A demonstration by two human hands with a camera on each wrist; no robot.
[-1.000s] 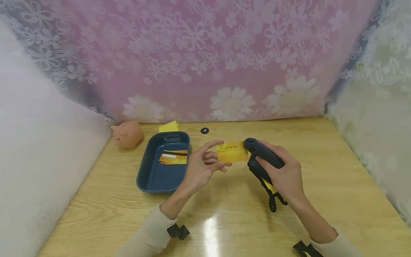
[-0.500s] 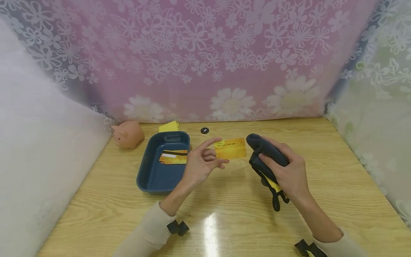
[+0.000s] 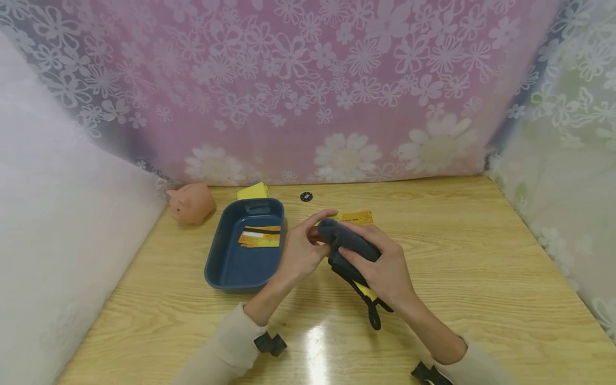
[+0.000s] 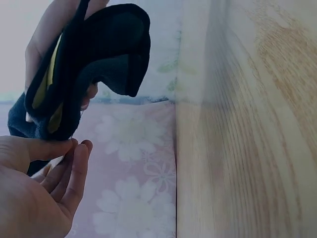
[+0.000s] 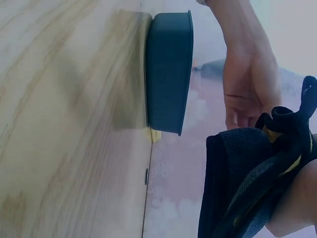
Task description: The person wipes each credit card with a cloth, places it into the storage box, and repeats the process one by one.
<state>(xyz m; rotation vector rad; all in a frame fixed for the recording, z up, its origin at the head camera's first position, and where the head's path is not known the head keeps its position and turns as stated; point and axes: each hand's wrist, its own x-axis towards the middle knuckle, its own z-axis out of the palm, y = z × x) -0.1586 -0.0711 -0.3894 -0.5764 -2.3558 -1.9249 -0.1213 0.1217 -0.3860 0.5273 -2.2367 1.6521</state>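
My left hand [image 3: 299, 256] pinches a gold bank card [image 3: 360, 216] above the table. Much of the card is behind a bunched dark blue cloth [image 3: 353, 240] with black edging, a hanging loop and a yellow part showing. My right hand [image 3: 391, 270] grips this cloth close against the left fingers. In the left wrist view the cloth [image 4: 114, 44] hangs over the left fingertips, and the card can barely be made out there. The right wrist view shows the cloth [image 5: 242, 168] bunched in my right hand [image 5: 294, 203].
A blue tray [image 3: 226, 283] stands left of my left hand, with several gold cards [image 3: 260, 239] inside. Behind it lies a yellow object [image 3: 254, 191]. A pink piggy bank [image 3: 192, 203] sits at the far left, and a black poker chip [image 3: 306, 197] lies near the curtain.
My right hand has carried the cloth leftward, from beside the card's right end to over its front at the left fingers. My left hand has stayed nearly in place, still pinching the card.
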